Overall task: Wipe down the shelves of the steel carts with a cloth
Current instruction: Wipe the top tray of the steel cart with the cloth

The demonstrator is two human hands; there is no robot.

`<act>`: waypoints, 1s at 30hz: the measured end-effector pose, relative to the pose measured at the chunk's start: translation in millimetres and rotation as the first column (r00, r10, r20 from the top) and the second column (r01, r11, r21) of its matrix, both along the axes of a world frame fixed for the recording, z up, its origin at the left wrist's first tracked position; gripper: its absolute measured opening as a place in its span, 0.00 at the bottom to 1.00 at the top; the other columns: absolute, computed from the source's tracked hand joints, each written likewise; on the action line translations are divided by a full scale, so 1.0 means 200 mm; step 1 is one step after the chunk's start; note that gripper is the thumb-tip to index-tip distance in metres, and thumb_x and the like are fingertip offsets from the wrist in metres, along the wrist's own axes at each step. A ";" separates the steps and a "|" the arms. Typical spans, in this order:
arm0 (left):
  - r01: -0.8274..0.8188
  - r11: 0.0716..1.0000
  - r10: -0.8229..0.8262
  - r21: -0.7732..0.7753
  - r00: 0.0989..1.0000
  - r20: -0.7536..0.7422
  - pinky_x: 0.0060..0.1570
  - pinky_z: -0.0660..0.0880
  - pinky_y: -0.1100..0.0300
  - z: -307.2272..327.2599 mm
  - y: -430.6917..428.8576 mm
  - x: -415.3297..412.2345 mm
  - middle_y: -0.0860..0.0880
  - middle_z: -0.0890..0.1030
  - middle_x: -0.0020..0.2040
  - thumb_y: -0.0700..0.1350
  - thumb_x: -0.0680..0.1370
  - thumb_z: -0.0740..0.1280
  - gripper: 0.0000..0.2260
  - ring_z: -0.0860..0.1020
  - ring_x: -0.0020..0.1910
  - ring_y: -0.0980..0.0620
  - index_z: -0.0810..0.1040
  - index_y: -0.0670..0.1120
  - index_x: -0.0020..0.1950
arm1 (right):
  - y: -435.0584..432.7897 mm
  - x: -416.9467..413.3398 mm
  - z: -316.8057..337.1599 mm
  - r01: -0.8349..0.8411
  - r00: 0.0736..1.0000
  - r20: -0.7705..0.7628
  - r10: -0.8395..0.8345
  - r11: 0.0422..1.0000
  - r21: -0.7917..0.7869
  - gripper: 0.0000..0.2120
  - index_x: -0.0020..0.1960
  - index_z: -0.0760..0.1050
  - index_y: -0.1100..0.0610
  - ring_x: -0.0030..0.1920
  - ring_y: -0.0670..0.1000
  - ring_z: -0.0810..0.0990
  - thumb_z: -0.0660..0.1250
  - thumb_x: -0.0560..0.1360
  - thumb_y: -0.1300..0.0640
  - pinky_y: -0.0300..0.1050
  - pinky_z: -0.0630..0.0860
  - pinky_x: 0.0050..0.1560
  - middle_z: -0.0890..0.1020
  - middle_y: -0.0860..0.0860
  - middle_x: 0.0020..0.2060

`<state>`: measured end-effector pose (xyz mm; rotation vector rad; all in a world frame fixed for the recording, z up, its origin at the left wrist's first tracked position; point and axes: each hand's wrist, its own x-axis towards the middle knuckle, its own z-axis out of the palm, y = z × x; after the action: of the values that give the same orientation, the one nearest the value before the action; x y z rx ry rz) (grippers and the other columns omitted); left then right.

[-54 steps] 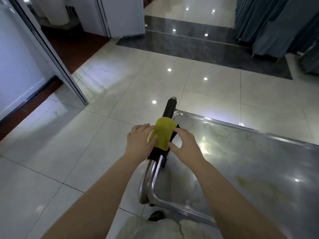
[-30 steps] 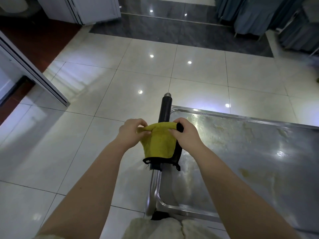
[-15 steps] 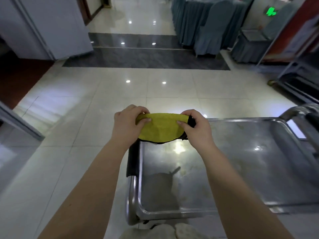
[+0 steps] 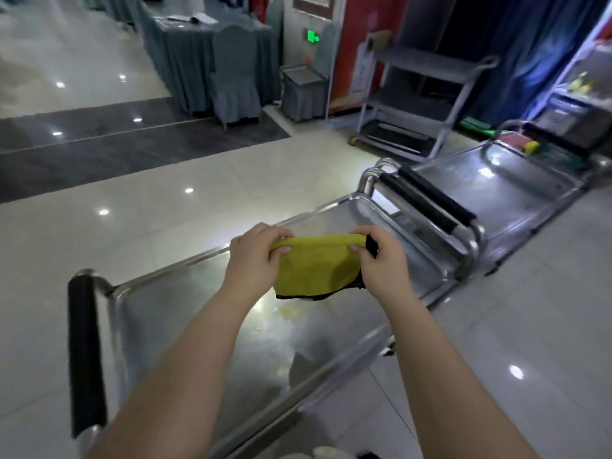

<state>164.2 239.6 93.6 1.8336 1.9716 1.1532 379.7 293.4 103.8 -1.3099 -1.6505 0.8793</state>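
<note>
I saw the left hand (image 4: 253, 256) and right hand (image 4: 381, 260) each pinching an end of the yellow black-edged cloth (image 4: 314, 270). Preparing, I judged; next, flatten it onto the stained steel cart shelf (image 4: 298, 332) below them.

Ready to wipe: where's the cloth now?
In the head view's centre, the cloth hangs between the left hand and right hand, above the shelf of the near cart.

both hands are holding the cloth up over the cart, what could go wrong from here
1. The yellow cloth is pinched only at its top edge by the left hand and right hand; a loose wipe might smear the yellowish residue on the top shelf rather than lift it.
2. Pushing hard on that shelf could roll it into the second cart parked right at its far end.
</note>
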 end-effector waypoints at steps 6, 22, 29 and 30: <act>0.073 0.995 -0.070 -0.069 0.997 0.032 0.58 0.72 0.42 -0.14 0.18 0.54 0.58 0.77 0.47 0.45 0.75 0.66 0.10 0.79 0.50 0.51 0.82 0.52 0.53 | 0.13 0.56 -0.17 0.075 0.997 -0.026 -0.079 0.990 -0.122 0.12 0.52 0.77 0.46 0.53 0.47 0.76 0.63 0.78 0.63 0.56 0.79 0.52 0.77 0.43 0.50; 0.113 0.879 -0.012 -0.464 0.976 0.215 0.51 0.75 0.56 -0.60 0.44 1.57 0.56 0.79 0.47 0.49 0.77 0.69 0.03 0.77 0.49 0.54 0.79 0.54 0.50 | 0.48 1.54 -0.44 0.085 0.994 0.086 -0.063 0.955 -0.284 0.14 0.49 0.70 0.44 0.50 0.38 0.73 0.64 0.78 0.64 0.35 0.69 0.47 0.76 0.37 0.47; -0.048 0.877 0.146 -0.479 0.975 0.170 0.54 0.76 0.54 -0.78 0.88 1.43 0.52 0.81 0.52 0.47 0.77 0.68 0.06 0.78 0.52 0.51 0.80 0.51 0.54 | 0.91 1.30 -0.63 0.102 0.959 0.284 -0.016 0.952 -0.288 0.10 0.60 0.72 0.52 0.53 0.48 0.73 0.63 0.80 0.60 0.43 0.70 0.54 0.75 0.47 0.56; -0.060 0.872 0.133 -0.485 0.984 0.118 0.55 0.75 0.53 -0.82 0.93 1.39 0.51 0.80 0.55 0.46 0.77 0.68 0.08 0.78 0.54 0.50 0.80 0.50 0.57 | 0.96 1.26 -0.68 0.095 0.941 0.338 0.007 0.954 -0.283 0.13 0.63 0.72 0.53 0.56 0.49 0.73 0.62 0.80 0.61 0.42 0.69 0.56 0.74 0.49 0.59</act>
<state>442.2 425.8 -69.5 1.3674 2.0469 0.7036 631.5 484.5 -32.5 -1.7796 -1.7855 0.9412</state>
